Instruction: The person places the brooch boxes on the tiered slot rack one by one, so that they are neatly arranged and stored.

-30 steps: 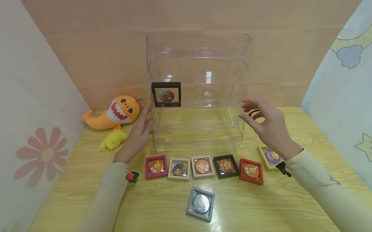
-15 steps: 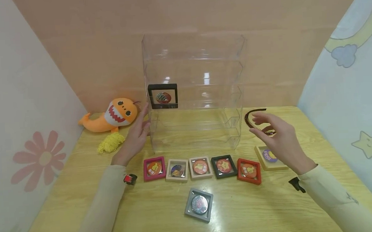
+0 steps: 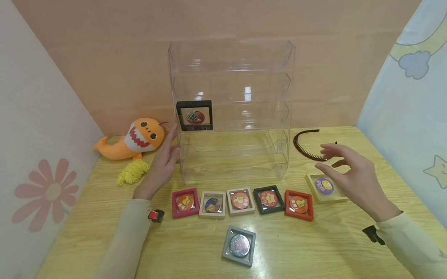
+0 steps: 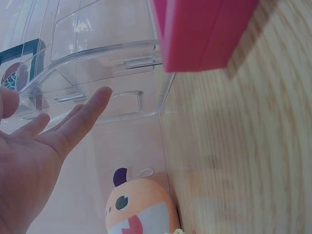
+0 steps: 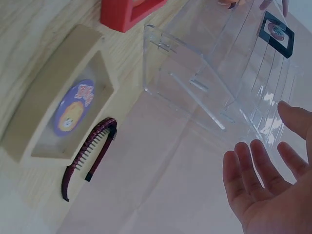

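Observation:
My left hand (image 3: 161, 167) rests with straight fingers against the left side of a clear tiered display rack (image 3: 235, 155). On a middle tier at the rack's left end stands a black square frame (image 3: 195, 128) with a round badge inside. My right hand (image 3: 356, 179) hovers, fingers relaxed and holding nothing, above the right part of the table. Under it lies a beige frame (image 3: 319, 195) with a purple badge, partly covered by the hand in the head view. Behind that is a dark toothed headband (image 3: 303, 151), also seen in the right wrist view.
In front of the rack lie several badge frames, among them a pink frame (image 3: 175, 205), a dark frame (image 3: 260, 205) and a red frame (image 3: 299, 217). A grey frame (image 3: 234, 257) lies nearer. An orange shark plush (image 3: 119, 149) and yellow yarn (image 3: 133, 171) sit at left.
My right hand has moved away from the rack's right side, to the right and toward me, uncovering the headband. My left hand stays at the rack. The head view has shifted slightly.

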{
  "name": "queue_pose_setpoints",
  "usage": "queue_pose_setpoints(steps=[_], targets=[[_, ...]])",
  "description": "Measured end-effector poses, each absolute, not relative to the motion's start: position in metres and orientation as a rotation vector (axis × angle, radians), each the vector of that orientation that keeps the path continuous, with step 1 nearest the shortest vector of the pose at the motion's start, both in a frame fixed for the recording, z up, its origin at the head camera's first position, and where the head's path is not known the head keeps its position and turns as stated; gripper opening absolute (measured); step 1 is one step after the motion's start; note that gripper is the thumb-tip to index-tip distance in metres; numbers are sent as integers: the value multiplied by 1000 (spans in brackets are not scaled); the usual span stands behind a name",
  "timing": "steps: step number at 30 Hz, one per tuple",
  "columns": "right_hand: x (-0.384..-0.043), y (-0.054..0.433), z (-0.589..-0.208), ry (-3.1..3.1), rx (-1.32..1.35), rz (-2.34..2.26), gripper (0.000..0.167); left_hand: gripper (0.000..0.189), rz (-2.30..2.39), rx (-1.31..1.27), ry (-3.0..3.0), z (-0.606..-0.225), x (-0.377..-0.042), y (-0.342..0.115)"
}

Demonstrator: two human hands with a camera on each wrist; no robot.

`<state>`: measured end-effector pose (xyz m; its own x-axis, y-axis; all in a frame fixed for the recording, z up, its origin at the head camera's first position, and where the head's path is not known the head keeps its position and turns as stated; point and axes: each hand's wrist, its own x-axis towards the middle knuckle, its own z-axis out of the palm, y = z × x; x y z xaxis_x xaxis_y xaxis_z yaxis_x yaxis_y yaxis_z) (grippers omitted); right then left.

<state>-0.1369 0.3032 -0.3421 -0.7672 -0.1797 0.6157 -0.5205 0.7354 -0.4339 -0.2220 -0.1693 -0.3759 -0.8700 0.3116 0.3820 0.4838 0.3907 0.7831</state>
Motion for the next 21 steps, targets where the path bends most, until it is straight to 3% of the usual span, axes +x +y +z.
queue_pose_setpoints(steps=[9,21], targets=[[-121,323,-351,-2405,422,853,63,64,-1466,-705,-2473,-396,-237,-176],[-108,352,-363,-2441,278,926,62,66,-1444,-722,-2468,-396,-236,-180]])
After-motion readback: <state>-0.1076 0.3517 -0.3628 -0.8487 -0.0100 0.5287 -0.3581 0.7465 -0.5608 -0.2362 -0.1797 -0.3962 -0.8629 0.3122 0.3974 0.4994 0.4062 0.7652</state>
